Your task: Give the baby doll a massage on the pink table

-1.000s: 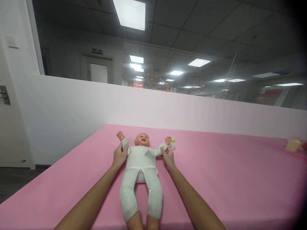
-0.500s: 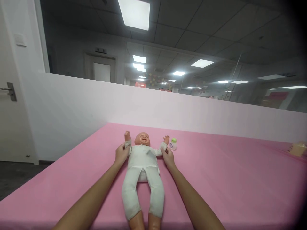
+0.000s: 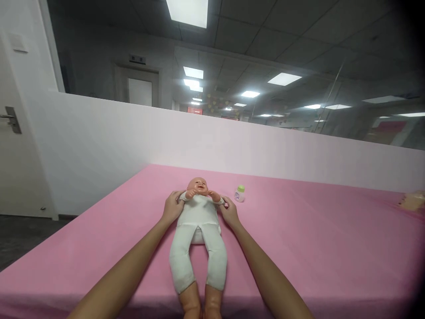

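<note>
A baby doll [image 3: 198, 230] in a white suit lies on its back on the pink mat [image 3: 299, 239], head away from me. My left hand [image 3: 172, 207] grips the doll's arm on the left side and my right hand [image 3: 228, 210] grips the arm on the right side. Both doll arms are folded in, so the doll's small hands meet over its chest just under the chin. The doll's bare feet reach the near edge of the mat.
A small bottle [image 3: 239, 193] with a green cap stands on the mat just right of the doll's head. A pale object [image 3: 413, 200] sits at the far right edge. A white partition wall [image 3: 232, 146] runs behind the mat; a door [image 3: 13, 133] is at left.
The doll's arms were spread out to the sides a second ago; my two hands have brought them inward over its chest. The bottle has not moved.
</note>
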Demonstrator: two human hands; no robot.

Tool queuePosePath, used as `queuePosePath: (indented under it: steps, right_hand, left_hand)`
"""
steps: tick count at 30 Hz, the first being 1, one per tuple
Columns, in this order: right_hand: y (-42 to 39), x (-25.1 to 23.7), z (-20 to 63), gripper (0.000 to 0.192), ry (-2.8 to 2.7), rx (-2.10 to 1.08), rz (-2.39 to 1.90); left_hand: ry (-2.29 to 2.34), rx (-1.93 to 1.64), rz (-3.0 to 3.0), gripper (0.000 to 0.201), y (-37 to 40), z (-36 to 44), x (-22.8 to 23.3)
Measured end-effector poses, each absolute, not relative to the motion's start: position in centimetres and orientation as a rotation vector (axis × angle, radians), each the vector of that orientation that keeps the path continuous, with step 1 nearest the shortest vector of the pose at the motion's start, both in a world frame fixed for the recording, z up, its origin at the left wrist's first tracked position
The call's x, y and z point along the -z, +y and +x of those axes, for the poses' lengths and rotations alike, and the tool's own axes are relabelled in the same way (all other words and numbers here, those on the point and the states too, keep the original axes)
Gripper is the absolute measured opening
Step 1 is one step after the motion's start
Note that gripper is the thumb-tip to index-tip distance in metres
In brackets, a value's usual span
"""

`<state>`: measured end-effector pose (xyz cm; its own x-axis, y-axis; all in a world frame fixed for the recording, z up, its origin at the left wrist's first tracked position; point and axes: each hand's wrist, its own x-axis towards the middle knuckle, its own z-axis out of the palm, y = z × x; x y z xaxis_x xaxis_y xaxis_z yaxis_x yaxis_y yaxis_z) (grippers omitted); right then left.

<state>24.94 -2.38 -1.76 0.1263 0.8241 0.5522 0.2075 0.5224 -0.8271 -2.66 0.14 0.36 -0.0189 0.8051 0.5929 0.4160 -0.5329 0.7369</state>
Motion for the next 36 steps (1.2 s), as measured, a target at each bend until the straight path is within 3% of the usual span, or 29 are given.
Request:
queuePosePath:
  steps: [8, 16, 22, 29, 33, 36]
  right_hand:
    - [-1.0, 2.9, 26.1, 0.039, -1.146, -0.665, -0.987]
    - [-2.2, 2.0, 25.0, 0.032, -1.448, -0.508, -0.974]
    - [-2.0, 2.2, 25.1, 0.026, -1.33, -0.6, -0.986]
    - [-1.2, 2.3, 25.5, 0.042, -1.087, -0.736, -0.952]
    - [-1.9, 1.9, 25.2, 0.03, -1.306, -0.595, -0.981]
    - [-2.4, 1.7, 24.9, 0.028, -1.481, -0.468, -0.983]
  left_hand:
    - [1.323, -1.644, 1.543, 0.036, 0.0, -3.6, -0.8]
    - [1.288, -1.53, 2.059, 0.04, 0.5, -3.1, 0.0]
    - [1.325, -1.623, 1.825, 0.033, 0.0, -3.0, -0.4]
    - [1.468, -1.615, 1.665, 0.034, 0.1, -3.5, -0.3]
    - [1.384, -1.574, 1.87, 0.029, 0.3, -3.4, -0.1]
    - [1.407, -1.514, 2.033, 0.04, 0.4, -3.2, 0.1]
